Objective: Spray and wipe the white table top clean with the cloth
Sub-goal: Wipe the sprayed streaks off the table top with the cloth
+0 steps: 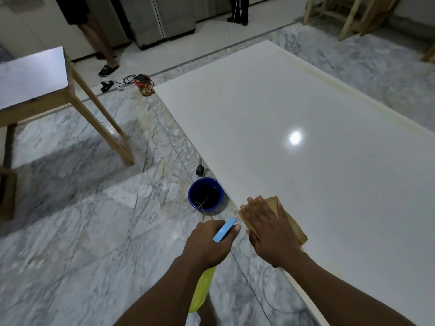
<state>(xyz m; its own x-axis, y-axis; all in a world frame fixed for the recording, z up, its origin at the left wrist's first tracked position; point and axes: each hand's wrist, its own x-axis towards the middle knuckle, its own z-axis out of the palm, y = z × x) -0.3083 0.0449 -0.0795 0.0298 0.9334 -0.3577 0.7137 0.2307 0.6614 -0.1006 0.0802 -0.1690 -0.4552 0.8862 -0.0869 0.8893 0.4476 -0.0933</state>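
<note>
Marble floor, grey-veined, runs round a glossy white table top [294, 109] that carries one bright lamp glare. The right hand [266, 228] lies flat with fingers straight and spread, palm pressing a cloth [293, 229] onto the top at its near left edge. The cloth is tan and folded into a rough rectangle. Its long side follows that edge, and one corner shows past the fingertips.

The left hand [207, 243] hangs just off the edge over the floor, fingers curled round the neck of a spray bottle [224, 229]. The bottle has a light blue head with a pink tip and a yellow-green body below the wrist. Its long axis slants from the person up toward the table, and the nozzle aims at the cloth's near corner.

Beyond the hands, a dark blue bucket [191, 196] sits on the floor against the left edge, with a caster [200, 170] behind it. Farther left stands a wooden-legged table [30, 76].
</note>
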